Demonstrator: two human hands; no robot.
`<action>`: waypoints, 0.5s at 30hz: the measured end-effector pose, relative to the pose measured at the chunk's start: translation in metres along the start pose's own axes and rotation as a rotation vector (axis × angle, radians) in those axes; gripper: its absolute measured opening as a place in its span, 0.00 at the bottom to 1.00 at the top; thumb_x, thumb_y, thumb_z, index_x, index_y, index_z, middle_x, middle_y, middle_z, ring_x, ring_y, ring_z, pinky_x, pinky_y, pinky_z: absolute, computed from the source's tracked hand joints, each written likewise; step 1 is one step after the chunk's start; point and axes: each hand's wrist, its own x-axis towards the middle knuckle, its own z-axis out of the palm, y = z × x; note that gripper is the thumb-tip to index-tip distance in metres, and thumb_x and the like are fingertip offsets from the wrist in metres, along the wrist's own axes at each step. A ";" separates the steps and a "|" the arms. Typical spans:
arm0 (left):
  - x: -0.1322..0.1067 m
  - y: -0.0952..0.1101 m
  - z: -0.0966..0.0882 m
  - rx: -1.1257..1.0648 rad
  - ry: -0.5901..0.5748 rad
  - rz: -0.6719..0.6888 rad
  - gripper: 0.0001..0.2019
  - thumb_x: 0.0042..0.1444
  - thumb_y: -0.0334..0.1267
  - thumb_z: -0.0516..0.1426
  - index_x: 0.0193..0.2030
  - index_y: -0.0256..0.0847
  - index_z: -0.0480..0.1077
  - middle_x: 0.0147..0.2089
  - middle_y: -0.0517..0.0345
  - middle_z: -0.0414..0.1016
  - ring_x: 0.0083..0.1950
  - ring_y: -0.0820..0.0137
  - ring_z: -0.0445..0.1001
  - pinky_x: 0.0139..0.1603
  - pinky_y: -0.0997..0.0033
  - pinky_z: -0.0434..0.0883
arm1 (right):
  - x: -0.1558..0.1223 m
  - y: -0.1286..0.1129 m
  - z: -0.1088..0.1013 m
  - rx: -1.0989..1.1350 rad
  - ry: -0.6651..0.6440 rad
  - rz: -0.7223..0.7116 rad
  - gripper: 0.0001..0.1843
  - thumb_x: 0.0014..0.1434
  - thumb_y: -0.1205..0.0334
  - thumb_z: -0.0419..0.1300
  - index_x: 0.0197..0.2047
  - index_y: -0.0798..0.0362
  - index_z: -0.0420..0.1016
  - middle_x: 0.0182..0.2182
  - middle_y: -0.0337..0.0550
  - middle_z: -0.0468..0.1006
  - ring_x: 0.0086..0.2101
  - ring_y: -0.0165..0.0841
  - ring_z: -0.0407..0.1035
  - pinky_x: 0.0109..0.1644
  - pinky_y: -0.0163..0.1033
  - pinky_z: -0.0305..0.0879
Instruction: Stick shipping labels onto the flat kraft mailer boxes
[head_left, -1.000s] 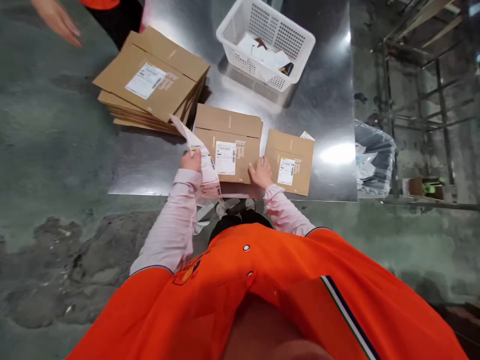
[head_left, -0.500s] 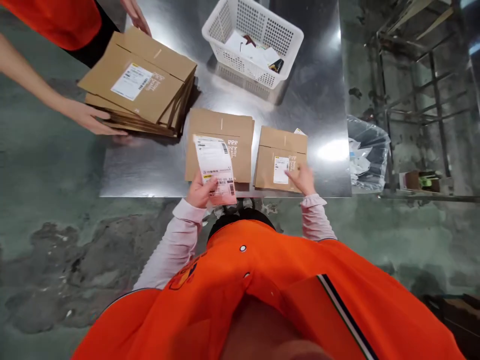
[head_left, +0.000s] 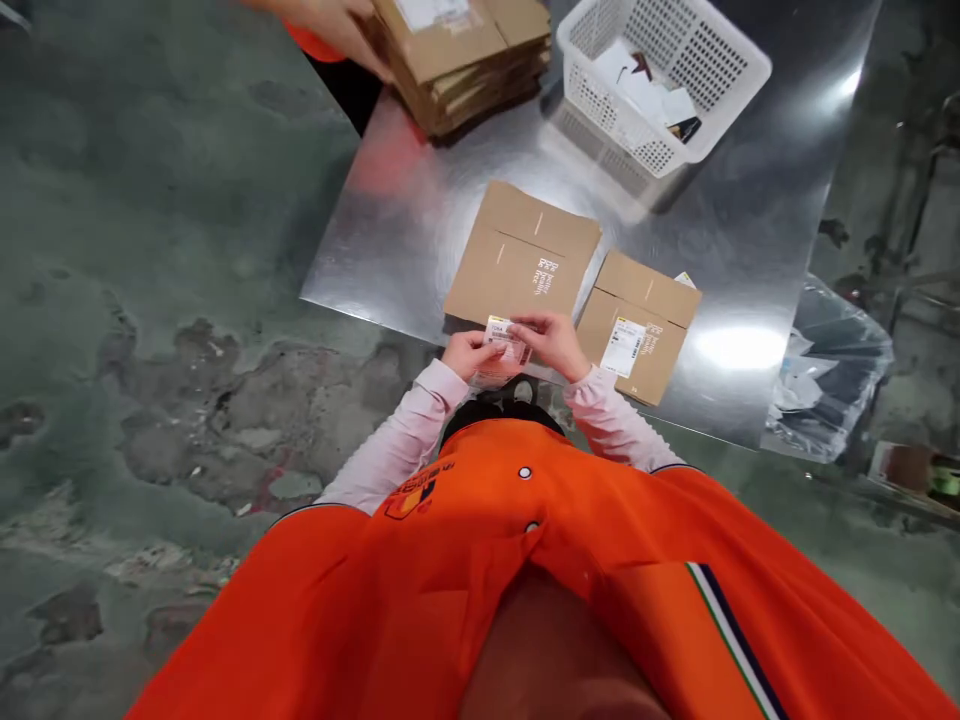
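My left hand (head_left: 470,354) pinches a sheet of printed shipping labels (head_left: 501,333) just off the table's front edge. From the other side my right hand (head_left: 553,344) grips the same sheet with its fingertips, so both hands hold it close together. Just beyond them lies a flat folded cardboard box (head_left: 517,245) with white printing and no label on its visible face. To the right, a smaller flat cardboard box (head_left: 652,305) bears a white shipping label (head_left: 624,346). Part of the sheet is hidden by my fingers.
A co-worker's hand (head_left: 337,30) is at a stack of flat cardboard boxes (head_left: 450,55) at the back left. A white plastic basket (head_left: 664,90) with papers stands on the metal table (head_left: 375,240). Off the right edge hangs a clear bag (head_left: 844,365) holding white scraps.
My right hand has left the smaller labelled box and taken hold of the label sheet beside my left hand. The view has turned, and the table appears tilted.
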 end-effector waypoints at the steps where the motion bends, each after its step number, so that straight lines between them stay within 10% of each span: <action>1: 0.000 -0.003 0.001 0.013 0.011 -0.003 0.30 0.29 0.62 0.71 0.28 0.34 0.79 0.29 0.52 0.79 0.31 0.65 0.73 0.35 0.66 0.70 | 0.007 -0.003 -0.003 -0.061 -0.016 -0.003 0.17 0.56 0.52 0.68 0.43 0.56 0.84 0.39 0.48 0.84 0.39 0.39 0.78 0.49 0.44 0.74; 8: 0.016 -0.026 0.007 -0.069 0.143 0.059 0.28 0.37 0.58 0.70 0.36 0.35 0.77 0.36 0.51 0.81 0.38 0.63 0.76 0.39 0.66 0.72 | 0.032 -0.006 -0.006 -0.327 -0.071 0.074 0.12 0.56 0.56 0.70 0.40 0.55 0.85 0.33 0.46 0.83 0.36 0.39 0.77 0.49 0.46 0.72; 15: 0.042 -0.072 0.001 -0.288 -0.137 -0.212 0.37 0.20 0.44 0.77 0.43 0.32 0.79 0.47 0.39 0.82 0.51 0.49 0.79 0.57 0.50 0.74 | 0.112 0.006 -0.015 -0.568 0.208 0.005 0.11 0.55 0.57 0.72 0.37 0.56 0.85 0.55 0.52 0.75 0.56 0.44 0.69 0.67 0.53 0.62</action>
